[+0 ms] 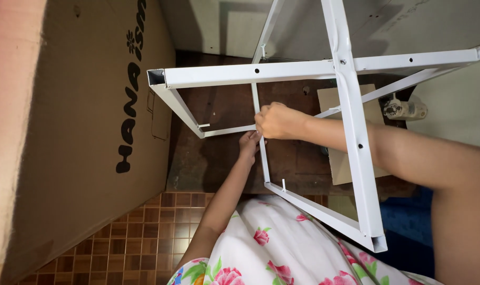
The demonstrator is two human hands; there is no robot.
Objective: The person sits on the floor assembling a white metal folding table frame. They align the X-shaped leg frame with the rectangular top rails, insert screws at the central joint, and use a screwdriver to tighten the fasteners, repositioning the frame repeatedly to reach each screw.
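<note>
R hand point(276, 121) is clenched at the joint where a thin white bar point(263, 158) meets a short crossbar point(230, 130) of the white metal frame point(282, 71); fingers curl tight onto that spot, but whether a small tool or fastener sits inside the fist can't be told. L hand point(249, 144) comes up from below, just under the R one, fingertips pinching the same thin bar from its underside. Both hands nearly touch, w/ the bar between them.

The frame is tilted up in front of the person, spanning mid to right of view. A wide square tube runs left to right across the far part, w/ an open end at left and bolt holes along it. A second wide tube point(356, 137) crosses it and runs down to the near right, passing over the R forearm. Thin bars link these into a box shape.

Under the frame lies a dark wood surface point(213, 158) w/ a cardboard piece point(339, 163) on it, right of the hands. A large cardboard box point(87, 132) stands at left. Brown tiled floor point(134, 243) shows near left. A floral dress point(282, 243) fills the near centre
</note>
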